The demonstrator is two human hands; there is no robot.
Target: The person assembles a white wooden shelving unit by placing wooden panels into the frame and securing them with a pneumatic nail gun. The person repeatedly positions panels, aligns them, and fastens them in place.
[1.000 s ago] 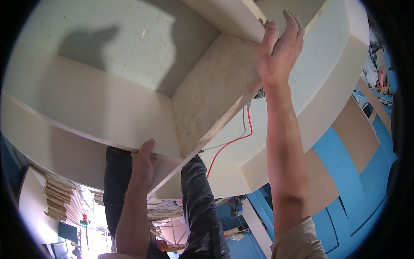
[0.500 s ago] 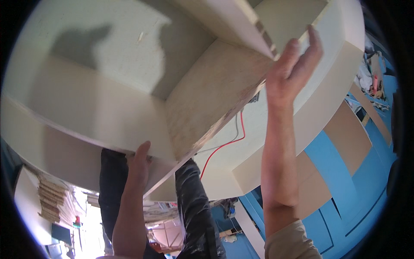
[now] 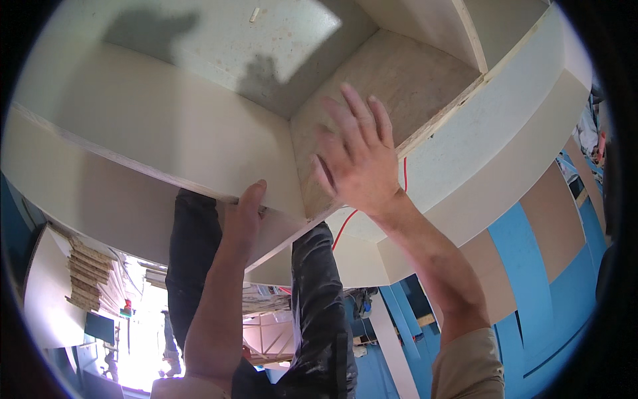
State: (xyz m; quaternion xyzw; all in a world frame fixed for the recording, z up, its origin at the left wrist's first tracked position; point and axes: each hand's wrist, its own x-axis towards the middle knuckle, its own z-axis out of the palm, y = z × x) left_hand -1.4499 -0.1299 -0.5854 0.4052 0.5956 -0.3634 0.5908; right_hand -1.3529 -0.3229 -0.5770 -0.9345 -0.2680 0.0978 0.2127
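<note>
A large pale wooden cabinet frame (image 3: 212,116) with open compartments fills the upper view, tilted over my legs. My left hand (image 3: 244,211) grips the edge of its near white panel, thumb on top and the other fingers hidden below. Over the bare-wood side panel (image 3: 425,76) my right hand (image 3: 362,153) is spread, palm down, holding nothing. Its wrist crosses that panel's rough edge; whether the palm touches the wood I cannot tell. A divider panel (image 3: 465,33) rises farther right.
A red cable (image 3: 343,227) hangs beneath the side panel. Blue and brown boards (image 3: 525,259) lie at the right. A stack of cut boards (image 3: 90,272) stands at the lower left. My legs in dark trousers (image 3: 312,286) are under the cabinet.
My right hand has come off the divider's corner and moved left and nearer, fingers spreading. The cabinet appears shifted right and up in view. My left hand keeps its grip.
</note>
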